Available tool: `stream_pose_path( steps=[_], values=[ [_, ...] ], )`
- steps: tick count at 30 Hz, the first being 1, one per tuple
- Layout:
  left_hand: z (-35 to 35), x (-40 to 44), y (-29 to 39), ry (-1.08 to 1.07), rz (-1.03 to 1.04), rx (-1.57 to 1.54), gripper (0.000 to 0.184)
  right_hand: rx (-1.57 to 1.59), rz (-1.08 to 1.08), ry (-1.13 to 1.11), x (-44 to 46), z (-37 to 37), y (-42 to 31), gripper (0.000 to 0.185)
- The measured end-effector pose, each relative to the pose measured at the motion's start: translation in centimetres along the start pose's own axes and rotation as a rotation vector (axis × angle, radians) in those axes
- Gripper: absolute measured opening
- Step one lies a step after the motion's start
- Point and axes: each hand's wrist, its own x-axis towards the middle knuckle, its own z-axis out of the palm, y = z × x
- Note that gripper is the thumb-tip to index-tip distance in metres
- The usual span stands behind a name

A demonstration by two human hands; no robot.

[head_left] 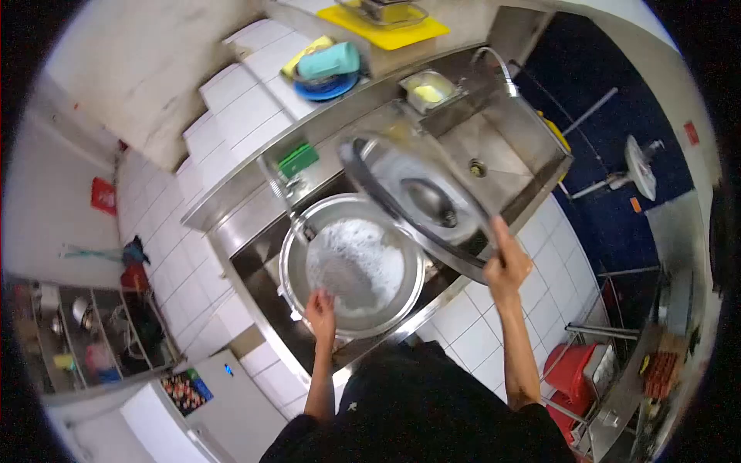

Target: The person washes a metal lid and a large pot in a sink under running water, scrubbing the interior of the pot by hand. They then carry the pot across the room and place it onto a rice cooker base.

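My right hand (507,265) grips the edge of a large round metal lid (394,181), which is tilted and blurred by motion over the sink's divider. A raised round part with a handle sits in the lid's middle. My left hand (320,315) is at the near rim of a big metal pot (417,285), its fingers slightly curled and apart, with nothing clearly in them. White suds and water (363,255) fill the pot, which stands in the left sink basin. A faucet (301,224) reaches over the pot's left rim.
The right basin (494,143) has a drain and a curved faucet (500,65). A green sponge (298,160) and a small metal container (429,91) sit on the back ledge. Teal cup (329,62), blue plate (326,88) and yellow board (384,29) stand behind. A white fridge (224,417) is lower left.
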Motion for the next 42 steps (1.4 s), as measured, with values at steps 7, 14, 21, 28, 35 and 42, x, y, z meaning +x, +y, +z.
stream_pose_path(
  steps=[7, 14, 21, 28, 35, 42],
  values=[
    [4.3, 17.2, 0.9, -0.115, 0.479, 0.410, 0.042, 0.126, 0.367, 0.143, -1.6, -2.0, 0.1, 0.045],
    [10.3, 27.7, 3.9, -0.029, 0.957, 1.102, 0.062, 0.033, 0.578, 0.138, -1.0, -3.7, -2.1, 0.035],
    [11.0, 32.1, 4.6, -0.028, 0.949, 1.289, 0.061, -0.146, 0.565, 0.207, 0.2, -2.5, -2.4, 0.033],
    [11.9, 34.2, 2.9, -0.023, 0.828, 1.667, 0.063, -0.194, 0.452, 0.180, 2.0, -3.0, -2.6, 0.044],
    [10.4, 32.8, 3.2, -0.075, 0.965, 1.716, 0.059, -0.005, 0.312, 0.183, 2.9, -5.3, -2.3, 0.056],
    [2.3, 17.5, 7.8, -0.135, 0.747, 0.788, 0.019, 0.034, 0.105, 0.207, 3.5, -5.2, -0.5, 0.065]
  ],
)
